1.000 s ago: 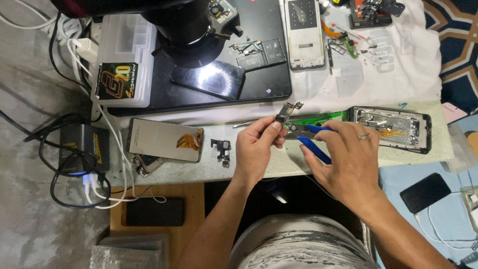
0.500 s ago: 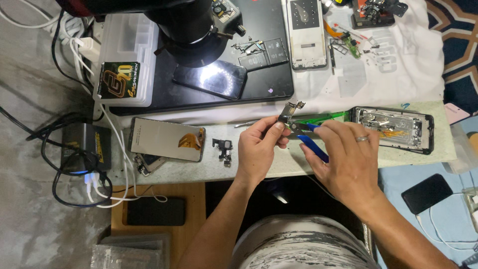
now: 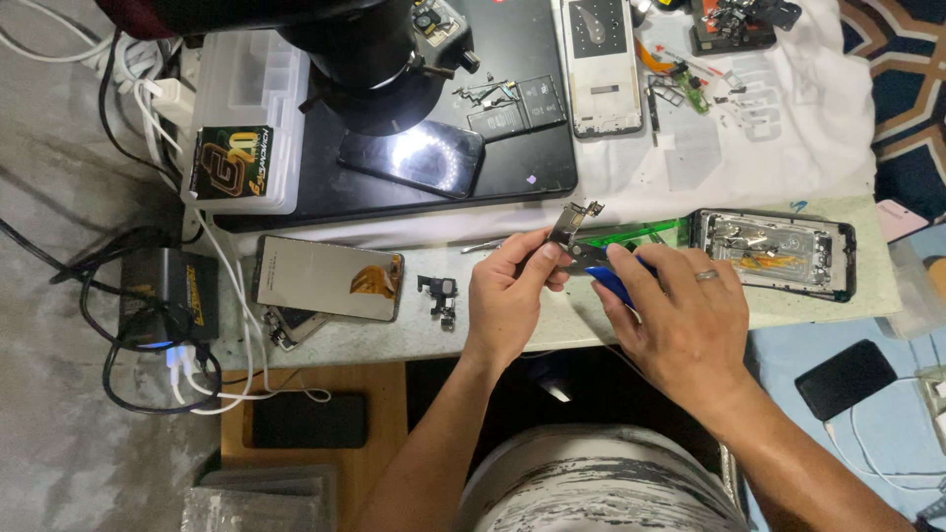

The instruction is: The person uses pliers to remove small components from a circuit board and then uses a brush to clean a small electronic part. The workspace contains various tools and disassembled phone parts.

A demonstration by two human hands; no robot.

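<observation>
— What are the fingers doing?

— The left hand (image 3: 507, 300) pinches a small grey circuit part (image 3: 572, 225) between thumb and fingertips, closed tight on its lower end. The right hand (image 3: 680, 320) is closed around a blue-handled tool (image 3: 611, 284), forefinger stretched along it, and the tool's dark tip meets the part just beside the left thumb.

— Which way does the part point?

— Its long axis runs up and slightly right from the left fingertips, the free end away from the person.

— And around the fingers?

— Just beyond them lies a green strip (image 3: 631, 234). Right of the right hand, an opened phone frame (image 3: 774, 251) shows its insides. Left of the left hand sits a small black component (image 3: 439, 294), then a phone screen panel (image 3: 325, 278) face down with an orange flex.

— The surface?

— A pale stone-like worktop (image 3: 552, 320), crowded. Farther off, a black mat (image 3: 512, 128) under a microscope (image 3: 365, 59), a white cloth (image 3: 788, 128), and cables over grey carpet (image 3: 59, 414) at the left.
</observation>
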